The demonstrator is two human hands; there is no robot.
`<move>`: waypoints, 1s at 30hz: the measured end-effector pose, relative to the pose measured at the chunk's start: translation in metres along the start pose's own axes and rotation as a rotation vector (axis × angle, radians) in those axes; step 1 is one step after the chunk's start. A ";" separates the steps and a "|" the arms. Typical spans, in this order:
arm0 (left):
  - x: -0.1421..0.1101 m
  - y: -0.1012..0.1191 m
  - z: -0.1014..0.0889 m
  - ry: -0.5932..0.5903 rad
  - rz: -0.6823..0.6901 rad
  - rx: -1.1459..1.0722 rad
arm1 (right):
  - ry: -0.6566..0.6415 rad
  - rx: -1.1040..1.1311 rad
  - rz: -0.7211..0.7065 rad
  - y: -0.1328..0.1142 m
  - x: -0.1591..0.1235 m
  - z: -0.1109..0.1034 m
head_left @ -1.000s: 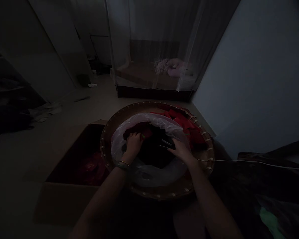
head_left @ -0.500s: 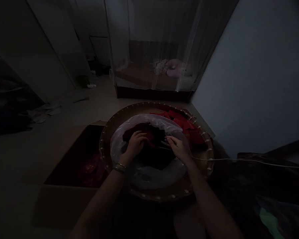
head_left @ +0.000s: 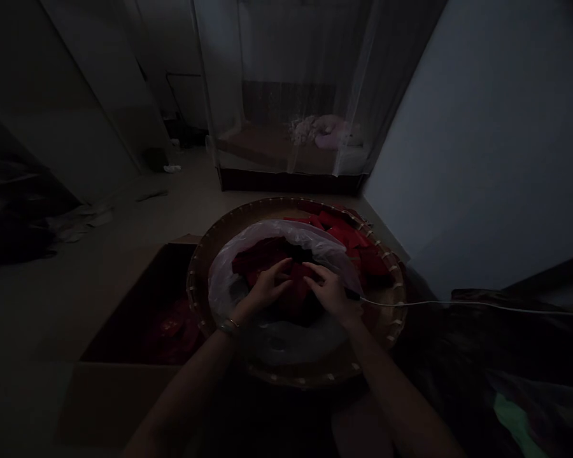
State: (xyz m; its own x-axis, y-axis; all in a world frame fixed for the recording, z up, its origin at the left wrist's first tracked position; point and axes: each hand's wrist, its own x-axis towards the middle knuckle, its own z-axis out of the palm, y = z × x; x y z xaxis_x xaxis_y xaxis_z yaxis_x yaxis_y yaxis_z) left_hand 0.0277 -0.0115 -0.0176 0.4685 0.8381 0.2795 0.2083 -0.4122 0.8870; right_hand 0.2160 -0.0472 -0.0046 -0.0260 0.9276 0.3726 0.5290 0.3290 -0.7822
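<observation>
Both hands meet over a dark red piece of what looks like cloth (head_left: 298,292) inside a clear plastic bag (head_left: 286,346). My left hand (head_left: 267,286) pinches its left side, thumb and fingers curled. My right hand (head_left: 328,287) grips its right side with the fingertips. A short black handle-like thing (head_left: 352,294) with a white cord (head_left: 410,304) shows behind my right palm; its other end is hidden. More dark red material (head_left: 255,257) lies in the bag's mouth. The bag sits in a round woven bamboo tray (head_left: 219,229).
Red pieces (head_left: 346,232) lie at the tray's far right. A cardboard box (head_left: 119,381) holding red material (head_left: 174,327) stands to the left. Beyond are a netted bed (head_left: 272,143) and a pale wall (head_left: 501,146). The room is very dim.
The thin metal tool seen at my right fingers no longer shows; a black handle is visible behind the palm. My hands have come closer together, with red material now between them.
</observation>
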 end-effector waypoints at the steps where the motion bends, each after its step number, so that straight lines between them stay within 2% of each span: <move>1: 0.001 -0.002 0.001 0.001 -0.009 -0.010 | 0.007 -0.040 -0.042 0.000 -0.001 0.001; 6: 0.003 -0.008 0.004 0.084 -0.005 0.037 | 0.047 -0.228 -0.249 -0.001 -0.004 0.003; 10: 0.004 -0.007 0.003 0.113 -0.022 0.016 | 0.060 -0.326 -0.336 -0.002 -0.005 0.004; 18: 0.005 -0.010 0.004 0.141 -0.022 0.038 | 0.046 -0.354 -0.368 -0.003 -0.006 0.005; 21: 0.002 -0.007 0.005 0.139 0.042 0.118 | 0.122 -0.359 -0.348 -0.007 -0.006 0.003; 25: -0.001 0.000 0.004 0.113 0.120 0.221 | 0.192 -0.492 -0.361 -0.014 -0.007 0.000; 30: 0.001 -0.001 0.000 0.107 0.060 0.242 | 0.235 -0.418 -0.425 -0.010 -0.003 -0.003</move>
State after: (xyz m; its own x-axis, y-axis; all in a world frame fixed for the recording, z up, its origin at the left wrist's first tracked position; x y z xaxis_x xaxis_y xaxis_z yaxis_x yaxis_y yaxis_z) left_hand 0.0280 -0.0101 -0.0185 0.3952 0.8375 0.3774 0.3878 -0.5246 0.7579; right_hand 0.2134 -0.0538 0.0034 -0.1450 0.6524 0.7439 0.8008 0.5190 -0.2990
